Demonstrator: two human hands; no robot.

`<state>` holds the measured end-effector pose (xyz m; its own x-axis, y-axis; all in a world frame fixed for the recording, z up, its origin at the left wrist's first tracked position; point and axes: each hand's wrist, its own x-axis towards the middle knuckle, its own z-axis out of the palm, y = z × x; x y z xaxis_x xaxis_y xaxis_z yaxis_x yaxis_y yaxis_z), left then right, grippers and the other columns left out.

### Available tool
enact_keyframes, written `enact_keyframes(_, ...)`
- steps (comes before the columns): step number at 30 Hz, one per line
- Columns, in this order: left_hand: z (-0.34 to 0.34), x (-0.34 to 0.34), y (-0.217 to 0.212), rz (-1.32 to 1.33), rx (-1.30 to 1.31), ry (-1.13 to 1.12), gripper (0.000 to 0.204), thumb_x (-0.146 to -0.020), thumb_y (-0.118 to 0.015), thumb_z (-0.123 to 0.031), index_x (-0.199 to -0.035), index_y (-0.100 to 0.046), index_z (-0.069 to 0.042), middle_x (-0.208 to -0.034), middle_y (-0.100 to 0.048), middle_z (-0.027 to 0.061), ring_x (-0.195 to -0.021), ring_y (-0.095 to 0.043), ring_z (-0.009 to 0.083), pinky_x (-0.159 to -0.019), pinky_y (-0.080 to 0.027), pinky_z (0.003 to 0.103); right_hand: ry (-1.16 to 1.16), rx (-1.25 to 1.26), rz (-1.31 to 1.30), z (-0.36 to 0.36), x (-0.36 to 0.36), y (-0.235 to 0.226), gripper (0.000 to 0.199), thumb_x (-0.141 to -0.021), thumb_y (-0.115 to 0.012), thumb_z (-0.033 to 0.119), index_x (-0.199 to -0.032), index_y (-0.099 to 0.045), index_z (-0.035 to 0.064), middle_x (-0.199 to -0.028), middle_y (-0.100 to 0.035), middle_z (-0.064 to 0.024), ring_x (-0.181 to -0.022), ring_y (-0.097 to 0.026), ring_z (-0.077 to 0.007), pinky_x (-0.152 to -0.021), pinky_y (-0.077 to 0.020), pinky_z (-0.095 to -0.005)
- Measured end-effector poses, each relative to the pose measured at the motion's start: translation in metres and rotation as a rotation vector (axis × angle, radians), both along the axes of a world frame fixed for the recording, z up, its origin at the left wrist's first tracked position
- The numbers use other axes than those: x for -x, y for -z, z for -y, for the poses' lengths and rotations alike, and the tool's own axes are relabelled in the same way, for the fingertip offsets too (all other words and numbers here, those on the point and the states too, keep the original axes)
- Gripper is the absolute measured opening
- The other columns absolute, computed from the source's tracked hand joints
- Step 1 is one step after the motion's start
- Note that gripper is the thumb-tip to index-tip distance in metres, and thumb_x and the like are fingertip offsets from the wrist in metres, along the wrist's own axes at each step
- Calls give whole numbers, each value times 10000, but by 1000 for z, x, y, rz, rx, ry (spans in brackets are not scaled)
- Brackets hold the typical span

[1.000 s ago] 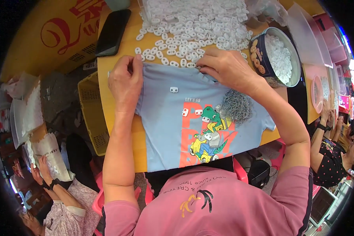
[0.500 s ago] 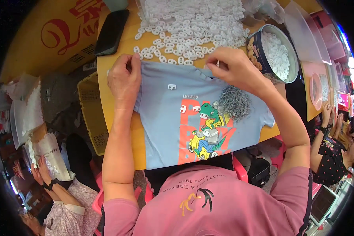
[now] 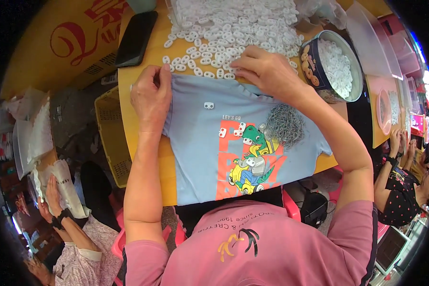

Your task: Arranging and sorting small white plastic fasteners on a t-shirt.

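Note:
A light blue T-shirt (image 3: 190, 152) with a cartoon print lies spread on the yellow table (image 3: 164, 188). My left hand (image 3: 150, 93) rests by the shirt's far-left sleeve, its fingers curled in and thumb pressed to them; what they may hold is hidden. At the near edge of a heap of white plastic two-hole pieces (image 3: 233, 38) is my right hand (image 3: 269, 71), fingers bent and their tips apart among loose pieces. Several small white two-hole pieces with thin prongs, such as one white piece (image 3: 209, 105), lie on the shirt. A mound of small grey metal screws (image 3: 286, 126) sits on its right.
A round tin (image 3: 314, 71) full of white pieces stands right of the heap. A black phone (image 3: 136, 38) lies at the far left, above a yellow crate (image 3: 110, 143). Clear plastic bins (image 3: 372, 38) stand far right. Co-workers' hands (image 3: 52, 200) show at both sides.
My right hand has moved left and away from me, from the shirt's collar to the heap's edge. The white pieces on the red print now lie differently, one sitting higher. My left hand stays put.

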<state>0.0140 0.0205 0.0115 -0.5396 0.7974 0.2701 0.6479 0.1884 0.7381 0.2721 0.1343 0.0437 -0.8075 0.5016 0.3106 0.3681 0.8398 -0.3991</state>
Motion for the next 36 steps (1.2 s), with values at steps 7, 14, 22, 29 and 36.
enact_keyframes(7, 0, 3, 3, -5, -24, 21, 316, -956, -701, -304, -825, -670, -18, -684, -643, 121, -595, -601, 278, -597, -473, 396, -17, 102, -38, 2, 1, 1, 153, -907, -705, 110, -1050, -707, 57, -976, -654, -110, -840, -681, -320, -700, -549, -403)
enact_keyframes(14, 1, 1, -1, 3, 10, 9, 308, -957, -702, -297, -827, -674, -19, -685, -644, 109, -597, -596, 258, -596, -468, 382, 28, -56, 16, 9, -1, -6, 145, -909, -706, 115, -1046, -712, 67, -970, -652, -103, -847, -684, -309, -702, -549, -405)
enact_keyframes(22, 0, 1, 4, -11, -26, 12, 292, -948, -708, -279, -821, -671, -19, -692, -646, 110, -601, -602, 261, -597, -472, 383, -88, -9, 98, 4, 17, 0, 166, -902, -717, 159, -1050, -724, 84, -940, -672, -97, -841, -677, -321, -702, -542, -411)
enact_keyframes(29, 0, 5, 9, -23, -40, 29, 311, -988, -693, -293, -869, -677, -6, -660, -597, 42, -610, -507, 106, -589, -443, 293, -35, 0, -18, -2, 15, 4, 165, -910, -718, 163, -1055, -723, 83, -952, -673, -106, -862, -677, -327, -721, -548, -410)
enact_keyframes(36, 0, 2, 4, 8, -34, 17, 270, -941, -708, -256, -819, -657, -20, -718, -658, 128, -630, -626, 310, -608, -480, 409, 53, -61, -33, -1, 28, 2, 164, -902, -724, 140, -1057, -724, 86, -1023, -666, -91, -867, -689, -313, -733, -556, -407)
